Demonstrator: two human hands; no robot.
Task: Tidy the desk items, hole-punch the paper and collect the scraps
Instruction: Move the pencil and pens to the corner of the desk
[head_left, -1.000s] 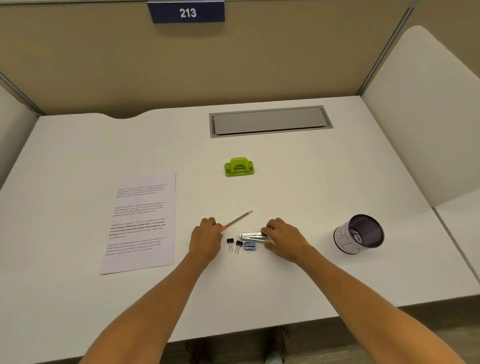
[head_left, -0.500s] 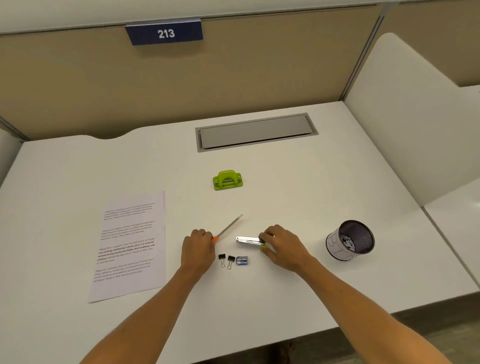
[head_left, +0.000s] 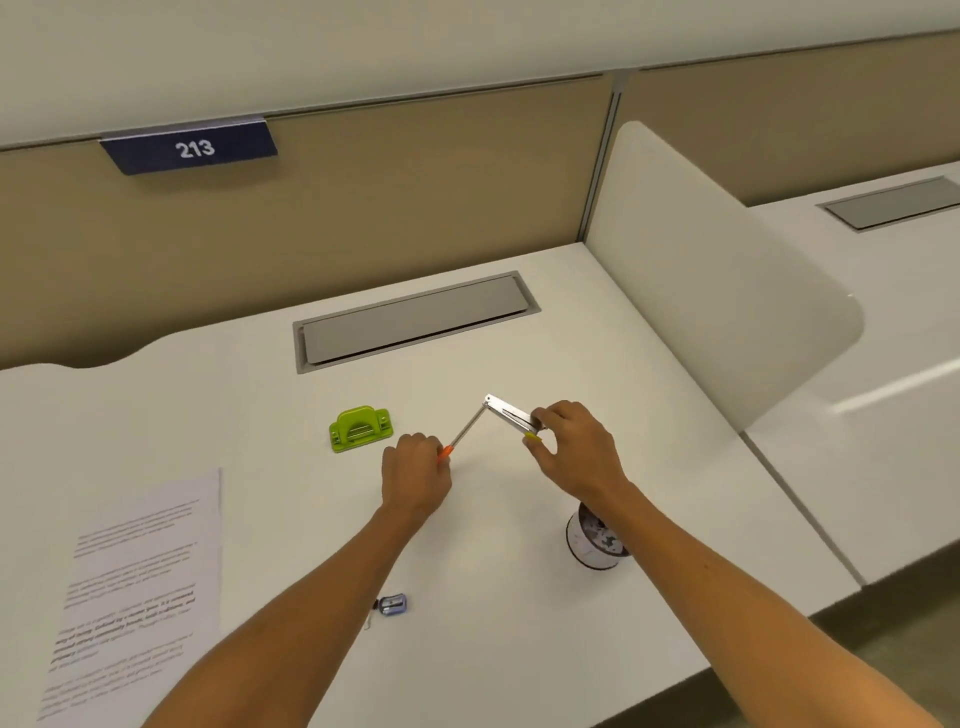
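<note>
Head view, left hand: my left hand is closed around the orange end of a thin pencil, lifted off the counter.
Head view, pencil axis: it runs from my fist up and to the right, its far tip just touching or just beside the silver tool; I cannot tell which.
Head view, right hand: my right hand is pinched shut on a flat silver metal tool with a yellow bit near my thumb; what kind of tool it is I cannot make out.
Head view, tool axis: it slants up and to the left from my fingers, so the two long things meet in a peak between my hands.
Head view, pen cup: the mesh pen cup stands directly under my right forearm, partly hidden, nearer my body than either hand.
Head view, deciding relation: the cup lies down and back from my right hand, well right of my left; I judge the right hand has the shorter drop, and each item must be tipped upright to go in.
Head view, punch and paper: the green hole punch sits just left of my left hand; the printed paper lies well apart at the near left, not yet punched.
Head view, leftovers: a blue sharpener waits beside my left forearm.
</note>
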